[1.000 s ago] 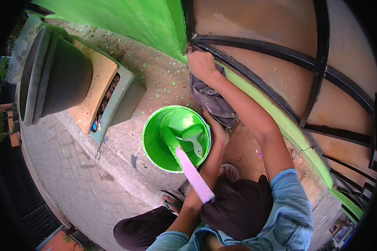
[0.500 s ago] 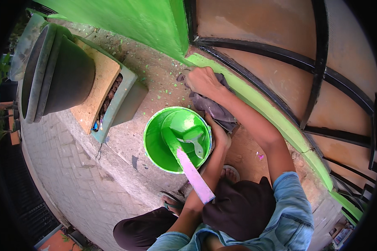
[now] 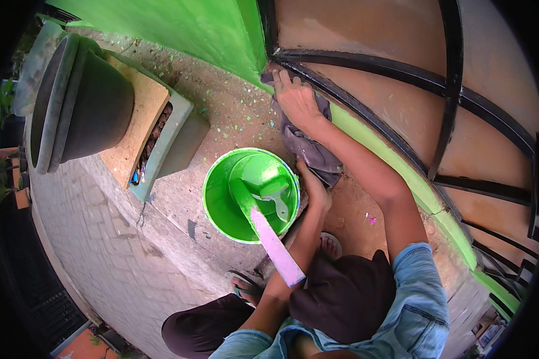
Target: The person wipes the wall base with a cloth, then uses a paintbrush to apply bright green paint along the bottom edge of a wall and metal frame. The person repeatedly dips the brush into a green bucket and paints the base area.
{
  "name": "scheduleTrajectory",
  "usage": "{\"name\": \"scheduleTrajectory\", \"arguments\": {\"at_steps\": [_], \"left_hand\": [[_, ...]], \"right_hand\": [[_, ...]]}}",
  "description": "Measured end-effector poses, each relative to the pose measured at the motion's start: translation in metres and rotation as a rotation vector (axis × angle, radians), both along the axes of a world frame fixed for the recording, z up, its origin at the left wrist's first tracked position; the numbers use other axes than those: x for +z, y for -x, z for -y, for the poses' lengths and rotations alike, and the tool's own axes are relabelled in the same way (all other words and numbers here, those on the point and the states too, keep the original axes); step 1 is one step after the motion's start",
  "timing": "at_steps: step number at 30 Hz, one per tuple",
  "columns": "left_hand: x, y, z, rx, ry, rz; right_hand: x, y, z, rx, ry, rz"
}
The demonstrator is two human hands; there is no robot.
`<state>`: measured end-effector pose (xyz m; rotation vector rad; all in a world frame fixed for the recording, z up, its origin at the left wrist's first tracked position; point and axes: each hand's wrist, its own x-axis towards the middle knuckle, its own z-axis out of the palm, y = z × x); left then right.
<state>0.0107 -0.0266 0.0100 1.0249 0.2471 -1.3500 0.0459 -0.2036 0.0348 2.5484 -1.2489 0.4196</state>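
Observation:
My right hand [image 3: 298,103] presses a dark grey cloth [image 3: 308,140] onto the light green ledge [image 3: 356,128], at the corner below the black metal frame. Its fingers are bent over the cloth. The rest of the cloth trails back toward my left hand [image 3: 316,190], which is at the right side of a paint bucket [image 3: 205,200]. My left fingers are mostly hidden between the bucket and the cloth. Inside the green-coated bucket are bright green paint, a paintbrush [image 3: 279,206] and a pink-ended stick [image 3: 275,248] that leans out over the near rim.
At the left, a dark plant pot [image 3: 99,107] rests on a board over a green planter [image 3: 183,140]. A green wall [image 3: 180,30] rises at the back, and black bars [image 3: 365,69] cross brown panels at the right. Paint chips dot the concrete [image 3: 227,113].
My right hand has moved up and slightly right with the cloth, from the ground beside the ledge to the corner under the frame. The cloth is stretched longer. My left hand stays beside the bucket.

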Motion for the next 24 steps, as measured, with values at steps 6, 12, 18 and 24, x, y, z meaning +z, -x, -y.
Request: {"name": "scheduleTrajectory", "arguments": {"at_steps": [6,12,18,24], "left_hand": [[-0.016,-0.008,-0.004,-0.025,0.038,0.063],[-0.026,0.002,-0.029,-0.198,-0.029,0.086],[-0.019,0.010,-0.023,-0.135,0.008,-0.075],[0.002,-0.003,0.001,-0.084,0.005,-0.070]], "right_hand": [[-0.008,-0.015,0.003,-0.256,-0.134,-0.510],[0.023,0.058,-0.027,-0.062,-0.471,-0.600],[0.024,0.038,-0.016,0.137,-0.047,-0.075],[-0.011,0.019,0.014,0.054,-0.038,-0.158]]}}
